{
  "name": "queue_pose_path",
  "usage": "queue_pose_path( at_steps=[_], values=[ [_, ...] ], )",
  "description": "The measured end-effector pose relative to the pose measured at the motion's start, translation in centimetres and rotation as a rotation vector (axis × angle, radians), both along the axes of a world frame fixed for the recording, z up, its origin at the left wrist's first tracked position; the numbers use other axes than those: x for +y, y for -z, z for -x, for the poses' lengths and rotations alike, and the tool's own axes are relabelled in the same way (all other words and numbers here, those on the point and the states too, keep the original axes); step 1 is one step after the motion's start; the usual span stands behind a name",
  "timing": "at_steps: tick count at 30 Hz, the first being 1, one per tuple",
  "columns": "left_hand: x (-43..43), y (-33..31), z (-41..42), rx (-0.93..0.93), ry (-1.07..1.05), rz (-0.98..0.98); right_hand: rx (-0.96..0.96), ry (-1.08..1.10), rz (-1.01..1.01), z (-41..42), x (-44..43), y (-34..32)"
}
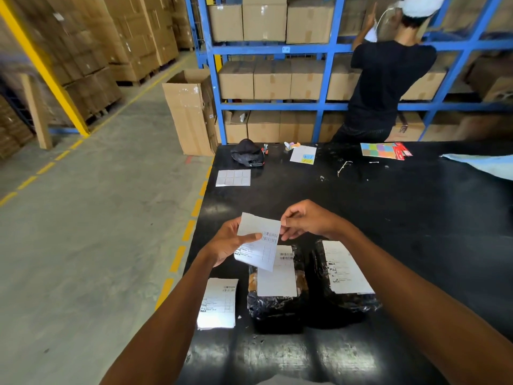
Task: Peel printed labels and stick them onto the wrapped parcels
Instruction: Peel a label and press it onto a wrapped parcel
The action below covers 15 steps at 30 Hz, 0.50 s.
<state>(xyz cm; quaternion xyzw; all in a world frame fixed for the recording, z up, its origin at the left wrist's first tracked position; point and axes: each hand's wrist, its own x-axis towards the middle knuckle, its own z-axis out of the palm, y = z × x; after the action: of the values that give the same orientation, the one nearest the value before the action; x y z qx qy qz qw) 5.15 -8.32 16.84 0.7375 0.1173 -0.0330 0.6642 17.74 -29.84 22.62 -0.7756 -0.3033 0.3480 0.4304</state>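
I hold a white printed label (259, 241) in the air above the black table (388, 218). My left hand (230, 243) grips its left side, thumb across the front. My right hand (308, 219) pinches its upper right edge. Below it lie two parcels in black wrap. The left parcel (273, 304) carries a white label on top. The right parcel (344, 295) also carries one, partly hidden by my right forearm. A small stack of printed labels (219, 304) lies at the table's left edge.
A grid sticker sheet (233, 177), a black cap (248, 152), a white note (303, 154) and a coloured card (384, 150) lie at the far side. A person in black (385, 79) stands at blue racks of cartons. An open carton (191, 112) stands left on the floor.
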Motion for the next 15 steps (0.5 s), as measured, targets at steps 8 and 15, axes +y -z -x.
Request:
queue_pose_path(
  at_steps=[8,15],
  values=[
    [0.20,0.15,0.32,-0.010,0.000,-0.060,0.020,-0.013,-0.002,0.18,0.45,-0.36],
    [0.39,0.08,0.79,0.013,-0.015,-0.046,0.024,-0.035,-0.003,0.66,0.59,-0.62]
  ],
)
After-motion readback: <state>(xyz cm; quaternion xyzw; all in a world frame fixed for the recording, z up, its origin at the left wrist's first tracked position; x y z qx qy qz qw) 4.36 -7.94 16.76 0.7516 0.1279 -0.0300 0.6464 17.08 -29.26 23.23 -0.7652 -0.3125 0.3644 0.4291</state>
